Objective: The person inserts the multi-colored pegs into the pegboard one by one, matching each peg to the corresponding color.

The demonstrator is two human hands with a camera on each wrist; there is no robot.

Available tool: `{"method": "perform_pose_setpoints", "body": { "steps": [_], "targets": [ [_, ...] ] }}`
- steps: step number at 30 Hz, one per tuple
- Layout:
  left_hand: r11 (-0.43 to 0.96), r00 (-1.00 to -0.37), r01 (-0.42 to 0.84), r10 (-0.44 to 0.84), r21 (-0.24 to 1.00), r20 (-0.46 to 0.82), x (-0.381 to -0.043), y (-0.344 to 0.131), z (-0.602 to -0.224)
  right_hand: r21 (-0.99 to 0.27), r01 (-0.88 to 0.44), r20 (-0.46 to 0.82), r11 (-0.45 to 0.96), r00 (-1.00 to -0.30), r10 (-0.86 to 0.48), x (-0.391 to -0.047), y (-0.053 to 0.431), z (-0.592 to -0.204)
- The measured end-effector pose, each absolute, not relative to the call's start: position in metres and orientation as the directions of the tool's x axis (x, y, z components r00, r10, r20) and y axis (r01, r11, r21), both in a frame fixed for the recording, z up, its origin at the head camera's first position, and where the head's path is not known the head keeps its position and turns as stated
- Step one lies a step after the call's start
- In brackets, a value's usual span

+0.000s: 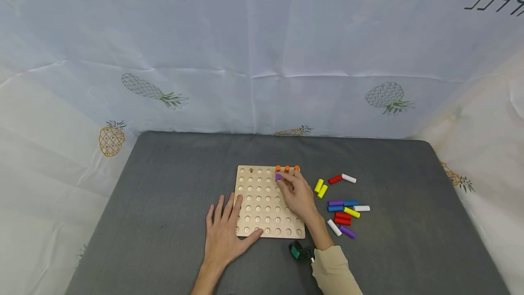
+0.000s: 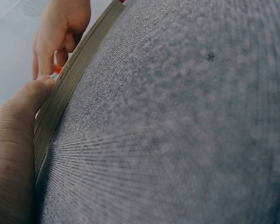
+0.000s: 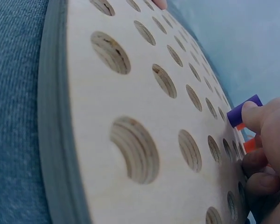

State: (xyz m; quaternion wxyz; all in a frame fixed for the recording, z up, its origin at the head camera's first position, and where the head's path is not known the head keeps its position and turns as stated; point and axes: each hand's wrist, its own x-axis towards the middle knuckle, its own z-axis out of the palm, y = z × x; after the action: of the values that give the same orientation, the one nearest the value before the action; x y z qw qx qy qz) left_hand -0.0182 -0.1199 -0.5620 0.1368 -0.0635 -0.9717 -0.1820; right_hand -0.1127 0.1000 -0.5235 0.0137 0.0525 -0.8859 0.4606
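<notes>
A square wooden board (image 1: 262, 198) with rows of round holes lies on the grey table. Three orange pegs (image 1: 287, 168) stand in its far row, toward the right corner. My right hand (image 1: 295, 194) pinches a purple peg (image 3: 243, 111) between thumb and fingers, close over the board just in front of the orange pegs. In the right wrist view the purple peg is tilted, and part of it is covered by the thumb. My left hand (image 1: 226, 233) rests spread over the board's near left corner, its thumb (image 2: 39, 88) along the near edge.
Right of the board lie loose pegs: two yellow pegs (image 1: 320, 185), several red, white, blue and purple ones, such as a white peg (image 1: 361, 208) and a purple peg (image 1: 348, 232). A dark strap with a green part (image 1: 300, 250) sits at my right wrist. A pineapple-print curtain (image 1: 254, 99) hangs behind the table.
</notes>
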Motion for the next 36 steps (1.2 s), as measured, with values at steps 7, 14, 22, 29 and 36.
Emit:
{"method": "perform_pose_setpoints", "body": {
  "steps": [7,14,22,29,36],
  "targets": [
    [0.925,-0.956,0.169,0.07,0.341,0.284,-0.018,-0.12,-0.562,-0.813,-0.13,0.083,0.568,-0.991,-0.108,-0.113,0.101,-0.523],
    [0.924,-0.956,0.17,0.07,0.342,0.286,-0.018,-0.12,-0.563,-0.816,-0.14,0.096,0.561,-0.99,-0.108,-0.114,0.101,-0.525],
    [0.925,-0.959,0.167,0.071,0.342,0.275,-0.018,-0.12,-0.563,-0.821,-0.149,0.111,0.552,-0.989,-0.1,-0.114,0.102,-0.526],
    [0.925,-0.959,0.166,0.071,0.343,0.275,-0.018,-0.12,-0.562,-0.826,-0.159,0.116,0.54,-0.987,-0.113,-0.112,0.104,-0.523],
    [0.929,-0.959,0.163,0.069,0.333,0.275,-0.017,-0.12,-0.561,-0.834,-0.162,0.118,0.527,-0.986,-0.116,-0.104,0.112,-0.519]
  ]
}}
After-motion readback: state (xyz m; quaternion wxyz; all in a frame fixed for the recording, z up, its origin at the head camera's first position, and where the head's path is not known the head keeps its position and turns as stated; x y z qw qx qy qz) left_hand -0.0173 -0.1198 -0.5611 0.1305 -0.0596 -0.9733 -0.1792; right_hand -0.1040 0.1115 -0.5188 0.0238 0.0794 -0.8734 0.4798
